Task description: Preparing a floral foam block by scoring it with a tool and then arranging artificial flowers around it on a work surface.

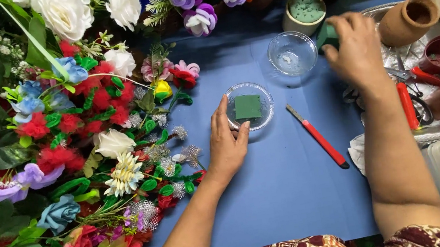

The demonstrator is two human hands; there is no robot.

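Two hands busy: left (pixel 227 142) flat, fingers spread, steadying glass dish (pixel 250 106) with foam square (pixel 247 106); right (pixel 356 50) pinching green foam block (pixel 327 35) near worktop's far edge. Light, crumbly; best held gently by sides.

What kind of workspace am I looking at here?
Probably a craft table for arranging artificial flowers: artificial flowers piled on the blue table cover, a green foam block in a clear dish, and small pots.

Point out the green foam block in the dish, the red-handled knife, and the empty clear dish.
green foam block (pixel 247 106), head view, middle of its top face.
red-handled knife (pixel 323 141), head view, middle of the red handle.
empty clear dish (pixel 292 53), head view, its bare bottom.
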